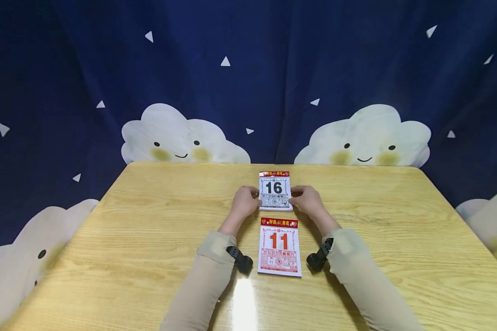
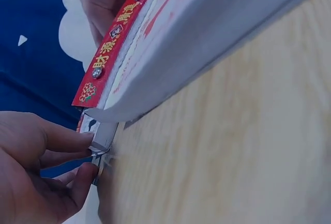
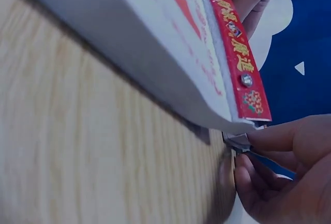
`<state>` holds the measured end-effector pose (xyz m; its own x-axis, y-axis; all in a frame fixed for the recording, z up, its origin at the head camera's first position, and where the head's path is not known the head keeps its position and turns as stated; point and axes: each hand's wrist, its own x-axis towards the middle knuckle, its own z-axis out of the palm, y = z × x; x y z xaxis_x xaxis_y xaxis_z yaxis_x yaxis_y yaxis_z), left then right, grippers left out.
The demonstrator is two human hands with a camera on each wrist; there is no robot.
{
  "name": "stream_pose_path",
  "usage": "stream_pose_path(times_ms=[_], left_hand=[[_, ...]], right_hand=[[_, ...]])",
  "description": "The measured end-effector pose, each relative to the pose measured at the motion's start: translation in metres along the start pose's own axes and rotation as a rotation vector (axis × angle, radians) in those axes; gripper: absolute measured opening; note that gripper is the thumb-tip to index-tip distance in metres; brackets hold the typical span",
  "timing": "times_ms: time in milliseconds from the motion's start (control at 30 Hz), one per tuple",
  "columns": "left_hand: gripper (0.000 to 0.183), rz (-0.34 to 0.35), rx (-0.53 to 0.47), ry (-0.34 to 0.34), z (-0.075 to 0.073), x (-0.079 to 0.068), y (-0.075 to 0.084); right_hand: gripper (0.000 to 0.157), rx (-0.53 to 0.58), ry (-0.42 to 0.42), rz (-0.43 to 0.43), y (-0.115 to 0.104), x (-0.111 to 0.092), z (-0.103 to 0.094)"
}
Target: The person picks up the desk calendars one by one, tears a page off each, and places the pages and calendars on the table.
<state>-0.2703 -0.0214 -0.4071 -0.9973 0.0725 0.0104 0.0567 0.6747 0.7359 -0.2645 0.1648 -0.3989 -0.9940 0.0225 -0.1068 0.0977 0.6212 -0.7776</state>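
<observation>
A tear-off calendar with a black 16 (image 1: 275, 188) lies far back on the table under a red header strip. My left hand (image 1: 245, 201) pinches its left edge between thumb and fingers. Opposite, my right hand (image 1: 308, 200) pinches the right edge the same way. Between my forearms lies a second tear-off calendar with a red 11 (image 1: 279, 248), just nearer than the first. In the wrist views this thick red-numbered block hides most of the far calendar. Only a corner of the far calendar (image 3: 239, 141) shows at my right fingertips.
The pale wooden table (image 1: 161, 248) reaches back to a dark blue curtain (image 1: 269, 69) printed with smiling clouds and white triangles. Black wrist cameras (image 1: 243, 263) sit on both wrists, on either side of the nearer calendar. A bright glare spot (image 1: 244, 305) shows on the tabletop.
</observation>
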Motion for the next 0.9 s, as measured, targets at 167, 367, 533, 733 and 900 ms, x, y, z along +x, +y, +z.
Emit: stream_pose_path(times_ms=[167, 367, 533, 733, 900], left_hand=[[0.038, -0.039, -0.116, 0.033, 0.0, -0.002, 0.003], [0.038, -0.076, -0.344, 0.078, 0.001, -0.004, 0.003], [0.037, -0.109, -0.574, 0.082, -0.004, -0.006, 0.003], [0.037, -0.134, -0.903, -0.004, -0.016, -0.01, 0.003], [0.045, -0.112, -1.13, -0.156, -0.022, -0.011, -0.001]], right_hand=[[0.044, 0.221, 0.008, 0.034, -0.002, 0.001, 0.002], [0.042, 0.477, 0.033, 0.07, -0.004, 0.001, 0.002], [0.041, 0.541, 0.059, 0.058, -0.006, -0.003, 0.003], [0.043, 0.641, 0.074, 0.042, -0.011, -0.014, -0.001], [0.044, 0.721, 0.065, 0.005, -0.019, -0.025, -0.008]])
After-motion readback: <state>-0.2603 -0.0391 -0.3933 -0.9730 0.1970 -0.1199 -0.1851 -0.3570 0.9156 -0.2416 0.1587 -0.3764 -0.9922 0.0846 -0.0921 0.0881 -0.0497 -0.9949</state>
